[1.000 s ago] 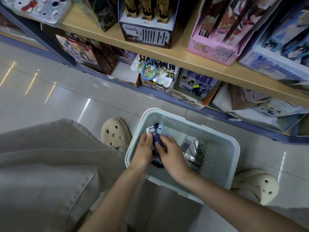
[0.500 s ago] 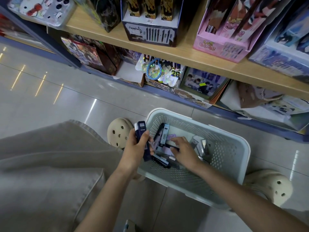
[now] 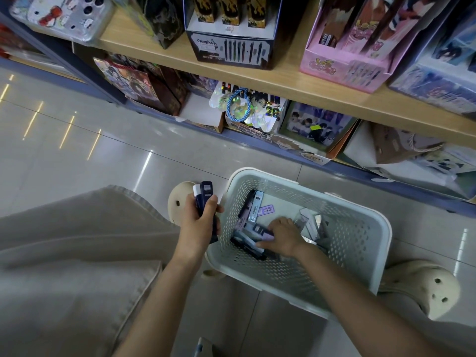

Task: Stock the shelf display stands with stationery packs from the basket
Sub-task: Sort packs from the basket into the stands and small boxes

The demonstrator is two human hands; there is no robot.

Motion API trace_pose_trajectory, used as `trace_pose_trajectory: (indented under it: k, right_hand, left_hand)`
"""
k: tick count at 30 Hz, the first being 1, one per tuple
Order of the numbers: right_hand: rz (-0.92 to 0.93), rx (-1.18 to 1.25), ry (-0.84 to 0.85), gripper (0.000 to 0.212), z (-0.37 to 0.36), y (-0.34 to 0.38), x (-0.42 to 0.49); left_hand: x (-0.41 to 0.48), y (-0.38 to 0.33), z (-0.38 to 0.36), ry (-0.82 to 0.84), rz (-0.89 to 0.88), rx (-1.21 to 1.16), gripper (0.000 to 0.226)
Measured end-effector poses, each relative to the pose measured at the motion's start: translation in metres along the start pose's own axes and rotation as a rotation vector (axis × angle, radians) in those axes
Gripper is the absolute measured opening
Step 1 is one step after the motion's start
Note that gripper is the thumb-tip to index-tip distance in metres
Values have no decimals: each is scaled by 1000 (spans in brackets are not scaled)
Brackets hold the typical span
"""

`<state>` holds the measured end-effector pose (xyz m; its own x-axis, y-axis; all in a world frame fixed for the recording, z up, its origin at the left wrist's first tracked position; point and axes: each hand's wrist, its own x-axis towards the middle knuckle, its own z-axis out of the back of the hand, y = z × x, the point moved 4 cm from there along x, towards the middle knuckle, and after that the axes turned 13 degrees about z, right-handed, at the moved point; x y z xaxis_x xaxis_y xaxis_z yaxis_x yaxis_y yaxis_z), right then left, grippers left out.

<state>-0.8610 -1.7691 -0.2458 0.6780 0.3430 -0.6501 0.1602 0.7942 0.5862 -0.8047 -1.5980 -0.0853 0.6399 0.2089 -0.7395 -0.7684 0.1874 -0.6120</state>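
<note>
A pale grey perforated basket (image 3: pixel 360 243) stands on the tiled floor between my feet. My left hand (image 3: pixel 198 225) is just outside its left wall and grips a few dark blue stationery packs (image 3: pixel 204 195), held upright. My right hand (image 3: pixel 282 237) is down inside the basket, its fingers curled on a dark pack with a lilac end (image 3: pixel 261 231) in the pile. More packs (image 3: pixel 253 206) and clear-wrapped ones (image 3: pixel 313 224) lie on the basket floor. A black pen display stand (image 3: pixel 231 45) and a pink one (image 3: pixel 345 60) sit on the wooden shelf (image 3: pixel 296 86) above.
The bottom shelf holds posters, boxes and a keyring card (image 3: pixel 244 106). Two cream clogs (image 3: pixel 177 199) (image 3: pixel 427 287) flank the basket. My beige trouser leg (image 3: pixel 64 253) fills the lower left. Glossy tiled floor (image 3: pixel 77 150) stretches to the left.
My left hand has lifted the dark blue packs out of the basket to its left side. My right hand has gone deeper into the pile. The view moved closer.
</note>
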Motion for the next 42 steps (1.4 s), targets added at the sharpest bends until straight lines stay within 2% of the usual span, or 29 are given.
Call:
trace_pose_trajectory:
  k: [5,9,15,18,22,26,28,31,35,38,42]
  right_hand:
    - [47,248,2,44,-7,4,-12]
    - [55,194,47,41,-13,0,-18]
    - [20,193,37,17,-9,-6,-27]
    - [-24,227,48,17,-6,-13,-37]
    - [-7,408,-57,13,6,-6,-53]
    - [97,579,-328,11,40,36,-75]
    - [197,660,-446,9,56,63,-88]
    - [268,797,-473,12,68,94,-101]
    - [292,777,-509,14,75,114,-111]
    - [332,661,-522,1,89,124,-124]
    - [417,602,-559,11,111,133,-147]
  left_hand:
    - [0,2,-2,17,24,-2,22]
    - [1,5,-2,15,24,-8,21]
    - [1,13,-5,15,19,15,22]
    - [1,17,-8,23,-20,69,19]
    - [-8,16,-14,69,-53,74,11]
    - [-16,19,-20,104,-3,35,31]
    - [-22,21,-23,144,19,-44,24]
    - [-35,18,-28,202,20,-135,19]
    - [-50,6,-26,233,-25,-207,22]
    - [-61,-4,-22,250,-55,-241,24]
    - [-86,-29,-21,318,-109,-270,14]
